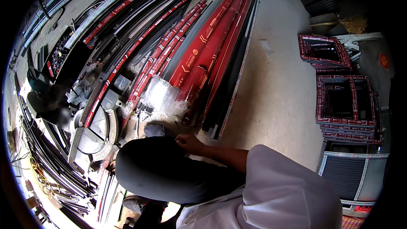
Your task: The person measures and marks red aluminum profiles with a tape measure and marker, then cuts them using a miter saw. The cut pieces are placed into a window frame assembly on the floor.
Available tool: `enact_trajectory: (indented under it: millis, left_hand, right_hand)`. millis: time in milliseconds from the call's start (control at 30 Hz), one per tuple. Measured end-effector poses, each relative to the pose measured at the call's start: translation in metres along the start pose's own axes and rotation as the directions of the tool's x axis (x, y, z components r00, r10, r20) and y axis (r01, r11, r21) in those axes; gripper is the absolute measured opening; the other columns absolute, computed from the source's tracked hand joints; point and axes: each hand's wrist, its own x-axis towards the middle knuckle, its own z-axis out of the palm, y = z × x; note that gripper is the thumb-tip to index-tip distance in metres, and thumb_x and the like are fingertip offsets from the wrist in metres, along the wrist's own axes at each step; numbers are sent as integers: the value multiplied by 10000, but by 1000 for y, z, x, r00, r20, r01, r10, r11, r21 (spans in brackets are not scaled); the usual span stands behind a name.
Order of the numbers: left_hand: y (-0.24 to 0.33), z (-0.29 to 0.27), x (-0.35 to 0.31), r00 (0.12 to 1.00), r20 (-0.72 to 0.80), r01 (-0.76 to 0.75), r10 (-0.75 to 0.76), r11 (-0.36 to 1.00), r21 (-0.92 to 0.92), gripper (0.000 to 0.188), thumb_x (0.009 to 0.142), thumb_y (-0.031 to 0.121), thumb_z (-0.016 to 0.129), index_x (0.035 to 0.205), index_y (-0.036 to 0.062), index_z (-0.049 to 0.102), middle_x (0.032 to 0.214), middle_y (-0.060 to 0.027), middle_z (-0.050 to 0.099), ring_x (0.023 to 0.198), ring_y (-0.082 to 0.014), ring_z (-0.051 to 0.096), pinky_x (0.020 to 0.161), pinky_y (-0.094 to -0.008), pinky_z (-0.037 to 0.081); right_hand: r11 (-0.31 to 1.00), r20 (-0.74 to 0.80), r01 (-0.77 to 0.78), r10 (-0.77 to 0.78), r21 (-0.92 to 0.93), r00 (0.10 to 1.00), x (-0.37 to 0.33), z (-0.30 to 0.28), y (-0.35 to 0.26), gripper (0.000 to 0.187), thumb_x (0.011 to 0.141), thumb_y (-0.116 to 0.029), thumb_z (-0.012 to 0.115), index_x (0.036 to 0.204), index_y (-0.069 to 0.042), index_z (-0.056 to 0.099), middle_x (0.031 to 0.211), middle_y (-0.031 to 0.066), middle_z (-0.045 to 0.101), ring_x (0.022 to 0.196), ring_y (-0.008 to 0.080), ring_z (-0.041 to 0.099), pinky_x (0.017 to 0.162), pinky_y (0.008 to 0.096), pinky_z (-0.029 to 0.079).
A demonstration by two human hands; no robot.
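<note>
My right hand (189, 143) rests by my bent knee in dark trousers (157, 167), its fingers curled in. Whether anything is inside them is hidden. My left hand cannot be made out; the leg blocks much of that side. Left of the knee stands a mitre saw with a round metal table (94, 138) and a dark, shadowed head (48, 101). A long profile with red film (116, 70) lies with its near end over that table. Just beyond my knee, clear plastic wrap (159, 95) covers the ends of several red-wrapped profiles (197, 57).
Long dark profiles (40, 144) lie bundled at the left, with a yellow cord (40, 176) beside them. Red-and-grey frames (345, 123) are stacked on the right, near a slatted grey panel (344, 176). Pale floor (271, 89) runs between the profiles and frames.
</note>
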Motion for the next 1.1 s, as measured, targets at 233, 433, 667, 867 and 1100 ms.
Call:
enact_trajectory:
  millis: [233,433,667,867,1100]
  left_hand:
    - [4,-6,-14,998,-59,-28,25,999,-41,582,1078,490,607,1349,-24,602,1186,-184,690,1105,-312,653,1014,-462,546]
    - [3,-1,-6,998,-31,-60,59,998,-12,549,1084,462,609,1345,-22,603,1172,-168,693,1058,-286,662,972,-421,561]
    - [18,16,-14,993,-101,-65,60,997,-43,526,1075,396,651,1348,-49,589,1162,-175,707,1072,-282,681,983,-426,579]
    - [41,19,-23,993,-79,-89,92,995,42,478,1061,345,685,1301,-64,624,1190,-193,712,1092,-287,696,986,-424,591]
    - [8,-5,24,935,75,-351,346,935,58,446,1075,284,664,1286,-108,651,1149,-213,729,1044,-280,705,950,-409,607]
  right_hand:
    - [993,92,-99,93,61,991,16,-1,-41,325,1032,-305,609,1069,-4,726,966,168,748,944,260,728,840,398,547]
    - [991,12,15,-16,130,1000,23,9,-34,361,1115,-297,522,1100,1,726,966,93,727,951,142,659,905,317,511]
    - [966,102,-135,114,222,988,31,-5,-62,480,1140,-401,454,1304,-29,708,1275,99,717,1229,177,617,1129,322,412]
    - [951,196,71,-134,300,971,31,-34,-163,521,1150,-426,413,1376,-32,669,1406,143,667,1339,239,579,1201,354,361]
    - [899,169,246,-323,362,931,20,-50,-220,468,1148,-373,408,1289,0,653,1215,158,693,1183,257,624,1055,393,459]
